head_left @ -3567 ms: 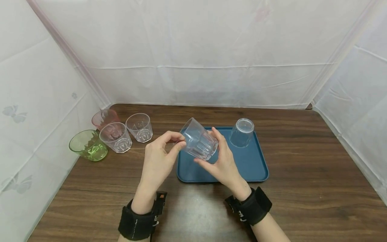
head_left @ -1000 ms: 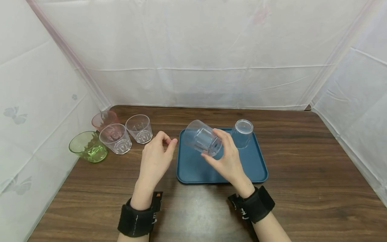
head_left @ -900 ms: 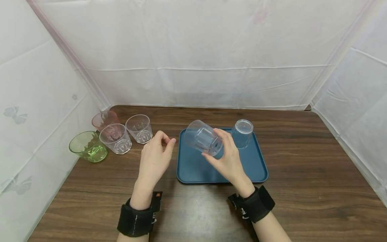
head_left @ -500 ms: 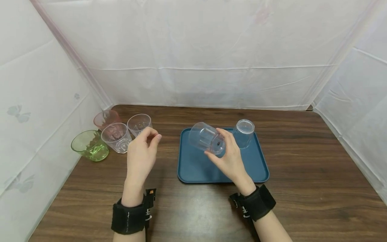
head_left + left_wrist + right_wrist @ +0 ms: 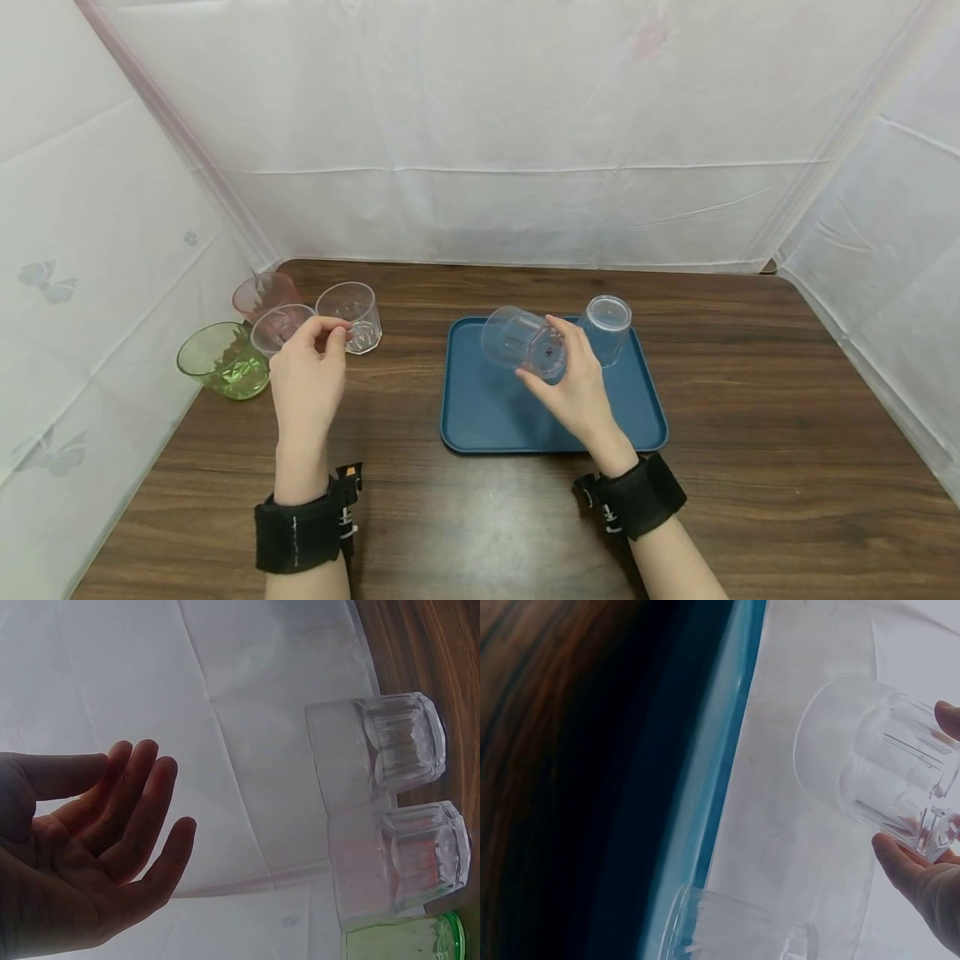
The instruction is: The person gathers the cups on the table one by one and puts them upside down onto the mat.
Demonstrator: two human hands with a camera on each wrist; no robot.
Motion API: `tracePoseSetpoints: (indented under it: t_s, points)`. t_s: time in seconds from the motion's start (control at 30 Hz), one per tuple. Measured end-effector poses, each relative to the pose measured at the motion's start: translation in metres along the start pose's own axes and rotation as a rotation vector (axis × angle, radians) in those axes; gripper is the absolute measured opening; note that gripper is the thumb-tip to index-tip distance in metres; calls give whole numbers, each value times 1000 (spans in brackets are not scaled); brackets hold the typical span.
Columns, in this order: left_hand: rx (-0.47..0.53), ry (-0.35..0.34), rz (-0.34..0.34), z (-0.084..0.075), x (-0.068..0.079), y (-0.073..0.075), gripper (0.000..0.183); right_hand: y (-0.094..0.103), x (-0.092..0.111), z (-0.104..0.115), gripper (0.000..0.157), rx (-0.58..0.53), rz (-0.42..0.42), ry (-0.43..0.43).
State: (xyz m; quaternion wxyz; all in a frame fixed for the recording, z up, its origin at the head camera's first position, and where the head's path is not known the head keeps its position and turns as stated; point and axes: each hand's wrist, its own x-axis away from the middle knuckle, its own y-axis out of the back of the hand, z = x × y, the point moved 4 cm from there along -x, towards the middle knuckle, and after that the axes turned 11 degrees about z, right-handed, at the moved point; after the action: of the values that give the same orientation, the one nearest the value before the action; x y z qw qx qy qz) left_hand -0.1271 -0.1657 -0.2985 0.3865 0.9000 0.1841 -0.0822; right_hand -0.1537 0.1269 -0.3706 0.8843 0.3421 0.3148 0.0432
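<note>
My right hand [image 5: 577,387] grips a clear drinking glass [image 5: 513,340] near its base. The glass lies tilted on its side above the blue tray [image 5: 476,429], its mouth toward the left; the right wrist view shows thumb and fingers at its base end. A second clear glass [image 5: 607,329] stands upside down at the tray's back right. At the left, my left hand [image 5: 309,379] hovers with loosely curled fingers and holds nothing, as the left wrist view shows. Beyond it stand two upright clear glasses [image 5: 409,746], one partly hidden by the hand in the head view.
A green glass [image 5: 228,371] and a pink glass [image 5: 258,293] stand upright at the table's left, close to the clear ones. White curtains [image 5: 480,125] close off the back and both sides of the brown wooden table [image 5: 750,400].
My left hand has let go of the tilted glass's rim and moved left to the group of glasses. My right hand has shifted slightly right with its glass, whose base has turned further toward the camera.
</note>
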Motion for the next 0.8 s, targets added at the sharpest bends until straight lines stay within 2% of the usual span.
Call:
tracePoseSetpoints:
  t_s: [0.27,0.37,0.5,0.67,0.8]
  points:
    - [5,-4,-50,14,-6,1,18,3,0,-9,76,11,12,-55]
    - [-2,15,-37,19,-7,2,19,4,0,-11,76,14,18,-71]
    - [-60,65,34,28,-9,2,24,3,0,-15,75,27,31,-85]
    - [-185,158,180,43,-12,0,39,0,0,-18,74,37,56,-106]
    - [-246,191,269,54,-13,-2,48,0,0,-20,73,35,71,-127]
